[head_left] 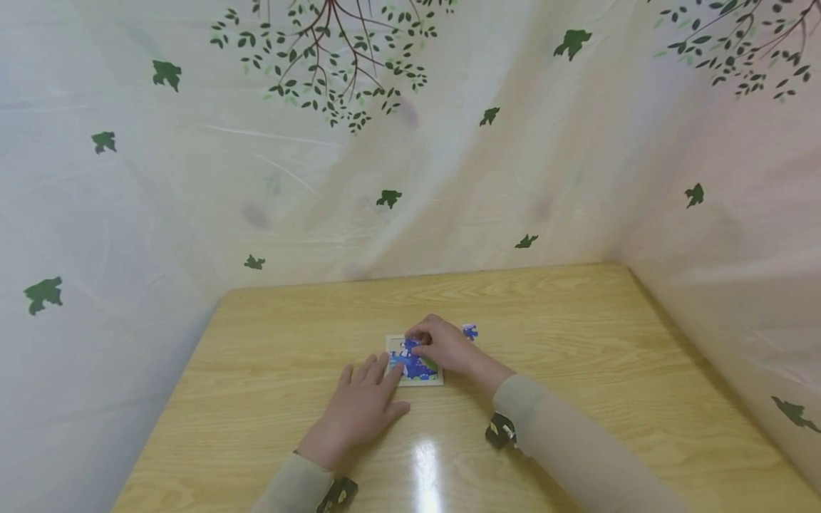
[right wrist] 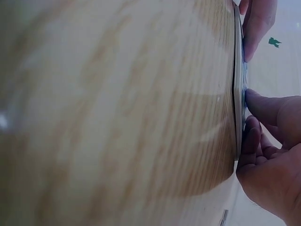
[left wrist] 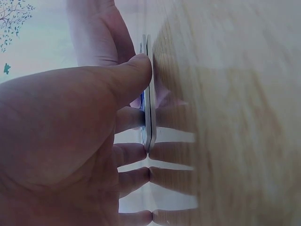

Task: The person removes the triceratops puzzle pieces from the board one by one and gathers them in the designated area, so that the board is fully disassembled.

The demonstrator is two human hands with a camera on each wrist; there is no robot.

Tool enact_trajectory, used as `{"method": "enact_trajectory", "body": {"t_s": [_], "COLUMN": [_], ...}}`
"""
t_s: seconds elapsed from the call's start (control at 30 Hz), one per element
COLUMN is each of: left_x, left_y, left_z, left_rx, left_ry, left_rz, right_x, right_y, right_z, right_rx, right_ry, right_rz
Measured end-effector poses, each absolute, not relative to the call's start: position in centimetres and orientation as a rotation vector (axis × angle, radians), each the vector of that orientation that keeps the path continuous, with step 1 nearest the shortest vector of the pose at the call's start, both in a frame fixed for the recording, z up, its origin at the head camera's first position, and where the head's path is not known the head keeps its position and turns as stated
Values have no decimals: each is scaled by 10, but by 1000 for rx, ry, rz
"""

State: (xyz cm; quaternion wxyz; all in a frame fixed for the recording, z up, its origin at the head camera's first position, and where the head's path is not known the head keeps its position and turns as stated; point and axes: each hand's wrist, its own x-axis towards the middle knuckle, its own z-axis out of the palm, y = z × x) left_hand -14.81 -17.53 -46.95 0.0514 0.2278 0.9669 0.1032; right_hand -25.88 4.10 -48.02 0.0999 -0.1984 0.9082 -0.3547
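A small jigsaw puzzle (head_left: pixel 415 371) with a blue and purple picture lies in a pale square frame (head_left: pixel 424 384) on the table. My left hand (head_left: pixel 362 402) lies flat with its fingers spread at the frame's left side. Its forefinger reaches over the puzzle, while the other fingertips touch the tabletop in the left wrist view. My right hand (head_left: pixel 442 345) is over the upper right of the frame, thumb and forefinger pinching a blue puzzle piece (head_left: pixel 410 345) at the puzzle's top. In the right wrist view the right thumb (right wrist: pixel 265 106) meets the puzzle surface; the curled fingers partly hide the piece.
One loose blue and white puzzle piece (head_left: pixel 471 332) lies on the wooden table (head_left: pixel 288 342), just right of the right hand. A pale curtain (head_left: pixel 308 192) printed with leaves and birds hangs behind the table and along its sides.
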Motion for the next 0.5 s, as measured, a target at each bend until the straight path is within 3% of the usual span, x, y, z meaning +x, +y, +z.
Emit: {"method": "enact_trajectory", "body": {"t_s": [0.5], "left_x": [-147], "left_y": [-176], "left_z": [-470], "left_rx": [700], "left_ry": [2946], "left_rz": [306], "right_x": [-261], "right_y": [39], "right_z": [-478], "right_rx": [-553], "right_ry": [2655], "right_rz": [-1081]}}
